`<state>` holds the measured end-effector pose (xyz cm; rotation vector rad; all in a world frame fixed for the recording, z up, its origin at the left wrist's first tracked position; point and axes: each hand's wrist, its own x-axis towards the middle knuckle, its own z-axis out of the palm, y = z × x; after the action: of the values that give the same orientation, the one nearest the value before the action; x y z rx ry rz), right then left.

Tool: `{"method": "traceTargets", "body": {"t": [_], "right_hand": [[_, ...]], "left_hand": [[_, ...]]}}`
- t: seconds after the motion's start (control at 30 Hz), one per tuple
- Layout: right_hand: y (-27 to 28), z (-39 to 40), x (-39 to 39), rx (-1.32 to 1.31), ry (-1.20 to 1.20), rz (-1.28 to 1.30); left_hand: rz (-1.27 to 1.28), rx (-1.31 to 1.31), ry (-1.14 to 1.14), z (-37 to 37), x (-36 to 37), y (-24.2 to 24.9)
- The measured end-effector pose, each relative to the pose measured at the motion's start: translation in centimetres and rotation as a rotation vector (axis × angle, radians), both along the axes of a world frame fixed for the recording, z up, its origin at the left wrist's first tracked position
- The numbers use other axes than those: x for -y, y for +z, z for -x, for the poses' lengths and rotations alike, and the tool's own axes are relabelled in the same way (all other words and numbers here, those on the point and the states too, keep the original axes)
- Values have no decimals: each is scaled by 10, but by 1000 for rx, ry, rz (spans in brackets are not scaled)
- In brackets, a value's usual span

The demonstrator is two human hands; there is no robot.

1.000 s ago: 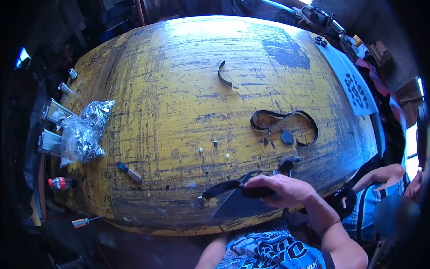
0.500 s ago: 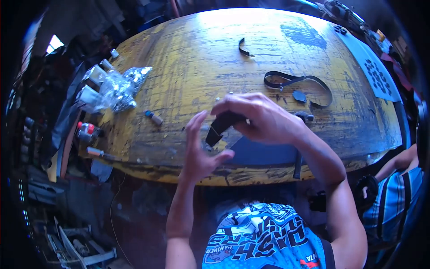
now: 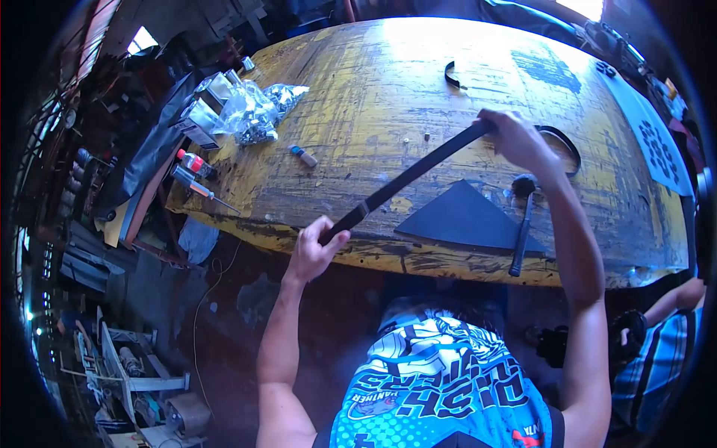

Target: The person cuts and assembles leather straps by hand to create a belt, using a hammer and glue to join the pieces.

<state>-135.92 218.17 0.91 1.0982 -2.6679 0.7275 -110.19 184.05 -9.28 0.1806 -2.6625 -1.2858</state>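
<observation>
A black strap [image 3: 418,172] is stretched diagonally over the table between my two hands. My left hand [image 3: 314,250] is closed around its lower end near the front edge, just below a small band across the strap. My right hand [image 3: 523,145] grips the upper end, farther over the table. Beneath the strap lies a dark triangular sheet [image 3: 455,216]. A hammer [image 3: 523,235] rests on that sheet's right side, below my right wrist. Another black strap [image 3: 571,145] curves on the tabletop, partly hidden behind my right hand.
On the worn yellow table [image 3: 358,112] are a short black strap piece [image 3: 452,77], a blue-capped small object [image 3: 302,155] and a clear bag of shiny parts [image 3: 258,119]. At the left edge are a screwdriver [image 3: 202,192] and a red-labelled bottle [image 3: 196,163]. Another person [image 3: 657,358] is at right.
The strap was bent up close between my hands and now runs straight. My right hand has moved up and right; my left hand has gone down and closed on the lower end. The view has shifted.
</observation>
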Motion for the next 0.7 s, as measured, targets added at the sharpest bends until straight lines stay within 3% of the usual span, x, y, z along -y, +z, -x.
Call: {"method": "traceTargets", "body": {"t": [0.03, 0.1, 0.13, 0.2, 0.23, 0.33, 0.37, 0.43, 0.53, 0.7], "right_hand": [[-7, -2, 2, -65, 12, -80], [-30, -4, 14, -302, 240, -15], [-34, -11, 22, -297, 321, -38], [-39, -33, 43, -246, 454, -79], [-62, -35, 58, -350, 523, 2], [-57, -69, 89, -314, 665, -20], [-50, -78, 96, -288, 682, -73], [-60, -76, 105, -362, 667, -44], [-67, -60, 94, -433, 549, -28], [-70, -30, 75, -451, 261, -21]], "left_hand": [[78, 0, 10, -12, 0, -6], [-88, 488, 23, -31, -5, -11], [-48, 604, -41, -34, 0, -25], [-98, 271, -53, -24, -13, -35], [-128, 105, -55, -18, -23, -39], [-430, -196, -205, 33, -70, -22], [-514, -91, -246, 47, -78, -16], [-677, 117, -328, 67, -84, -1], [-614, 182, -240, 73, -80, 7], [-559, 105, -195, 74, -70, 12]]}}
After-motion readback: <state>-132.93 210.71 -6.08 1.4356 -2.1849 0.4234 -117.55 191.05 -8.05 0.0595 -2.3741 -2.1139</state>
